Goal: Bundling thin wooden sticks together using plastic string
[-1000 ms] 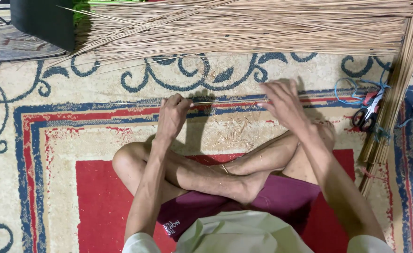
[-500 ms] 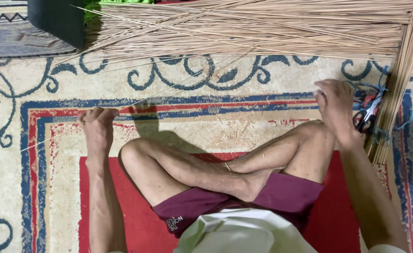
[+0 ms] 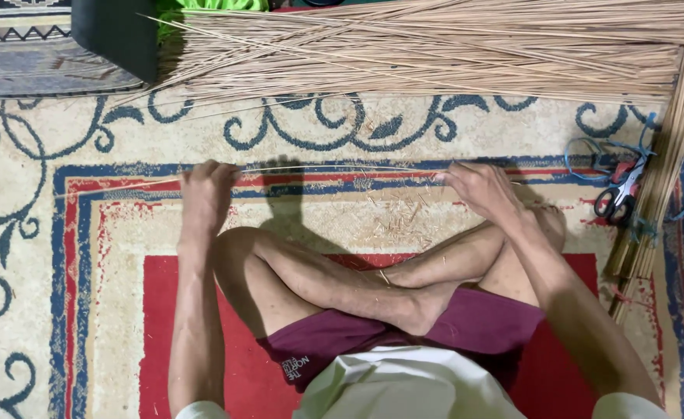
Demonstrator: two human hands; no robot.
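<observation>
Your left hand (image 3: 206, 190) and right hand (image 3: 478, 188) pinch one thin stick (image 3: 334, 168) stretched level above the rug (image 3: 16, 256); fingers closed. Shavings (image 3: 396, 221) lie below, probably trimmings; big stick pile (image 3: 435, 46) remains.

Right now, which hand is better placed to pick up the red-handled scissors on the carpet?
The right hand. It holds the thin pale stick at the end nearer the red-handled scissors; the left hand grips the far end, across the crossed legs.
</observation>
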